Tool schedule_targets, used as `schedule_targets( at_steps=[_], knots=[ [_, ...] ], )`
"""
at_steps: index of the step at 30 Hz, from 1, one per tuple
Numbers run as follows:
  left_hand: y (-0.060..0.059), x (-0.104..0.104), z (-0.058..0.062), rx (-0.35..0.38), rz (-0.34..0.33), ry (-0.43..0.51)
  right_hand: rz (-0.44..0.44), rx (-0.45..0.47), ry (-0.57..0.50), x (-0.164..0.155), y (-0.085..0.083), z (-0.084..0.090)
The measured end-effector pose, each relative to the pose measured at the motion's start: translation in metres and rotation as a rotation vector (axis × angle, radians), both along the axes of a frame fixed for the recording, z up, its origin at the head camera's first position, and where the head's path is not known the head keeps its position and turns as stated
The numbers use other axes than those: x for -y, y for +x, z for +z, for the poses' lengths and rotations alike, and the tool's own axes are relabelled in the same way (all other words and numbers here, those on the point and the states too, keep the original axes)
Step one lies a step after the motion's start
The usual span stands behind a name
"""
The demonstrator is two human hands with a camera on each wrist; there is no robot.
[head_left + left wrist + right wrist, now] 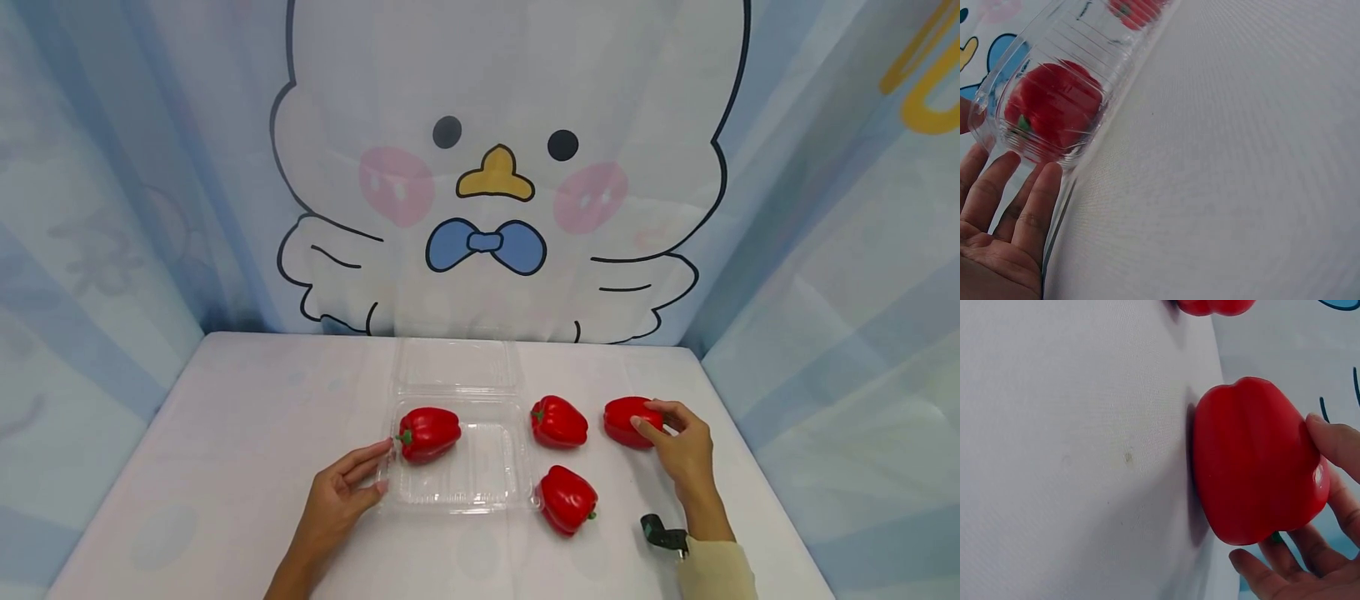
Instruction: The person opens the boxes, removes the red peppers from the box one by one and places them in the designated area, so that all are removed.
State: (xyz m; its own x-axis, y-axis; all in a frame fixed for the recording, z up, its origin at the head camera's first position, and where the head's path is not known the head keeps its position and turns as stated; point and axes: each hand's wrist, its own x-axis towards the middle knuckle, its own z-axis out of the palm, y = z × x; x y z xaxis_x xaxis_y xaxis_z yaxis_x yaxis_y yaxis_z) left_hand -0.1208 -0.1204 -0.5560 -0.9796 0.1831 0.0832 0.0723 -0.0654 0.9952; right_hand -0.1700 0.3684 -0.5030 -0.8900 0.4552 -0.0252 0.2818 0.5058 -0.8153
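Observation:
A clear plastic clamshell box lies on the table with its lid folded back. One red bell pepper is in the left part of its base, green stem toward my left hand. That hand holds the box's left rim between thumb and fingers. Over on the right, my right hand grips another red bell pepper, thumb on one side and fingers around the stem end. Two more bell peppers lie between the box and this hand, one farther back and one nearer.
The white table is bounded by printed curtains at both sides and the back. A small black device sits at the right wrist, beside a pale sleeve.

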Motion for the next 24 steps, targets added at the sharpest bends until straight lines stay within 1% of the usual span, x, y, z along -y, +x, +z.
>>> schedule_targets(
  at_steps=[6, 11, 18, 24],
  knots=[
    [0.0, 0.0, -0.001, 0.0, 0.006, 0.003, -0.004, -0.006, -0.019, -0.001, 0.0, 0.001],
    [0.0, 0.0, -0.002, 0.004, 0.007, -0.004, -0.025, -0.038, -0.023, 0.002, 0.002, 0.009],
    [0.0, 0.001, -0.001, 0.007, 0.0, -0.005, -0.032, -0.131, 0.014, 0.013, 0.005, 0.028],
    [-0.001, 0.0, -0.001, 0.005, -0.002, -0.001, -0.022, -0.219, -0.014, 0.032, 0.007, 0.045]
  ],
)
